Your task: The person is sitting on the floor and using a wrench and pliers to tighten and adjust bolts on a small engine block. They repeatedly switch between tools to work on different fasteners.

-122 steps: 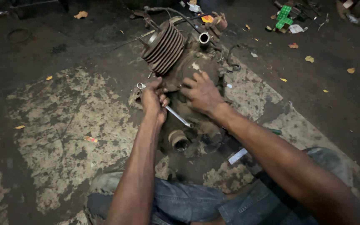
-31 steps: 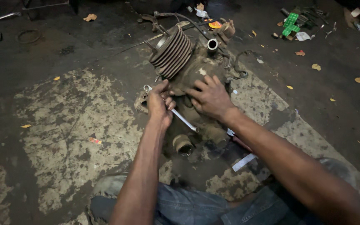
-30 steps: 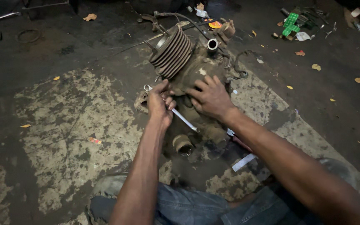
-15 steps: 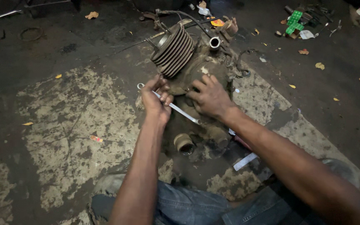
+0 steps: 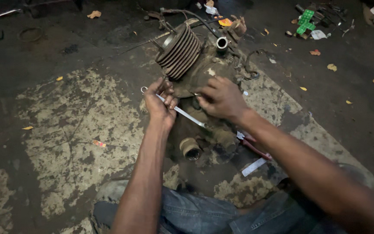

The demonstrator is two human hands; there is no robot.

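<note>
A grimy motorcycle engine (image 5: 204, 78) with a finned cylinder (image 5: 179, 50) lies on the stained floor in front of me. My left hand (image 5: 160, 104) grips a slim silver wrench (image 5: 182, 113) near its ring end; the wrench slants down to the right, its other end on the engine case. My right hand (image 5: 221, 97) rests on the case just right of it, fingers curled and pressing on the metal. A short round pipe stub (image 5: 191, 149) sticks out of the engine's near side.
A red-handled tool (image 5: 254, 149) and a white strip (image 5: 255, 167) lie on the floor under my right forearm. Green packaging and scraps (image 5: 304, 21) litter the far right. My jeans-clad legs (image 5: 204, 214) fill the bottom edge. A round drain cover (image 5: 30, 34) sits at the far left.
My left hand has swung the wrench's ring end a little to the left and up. The right hand has stayed on the engine case.
</note>
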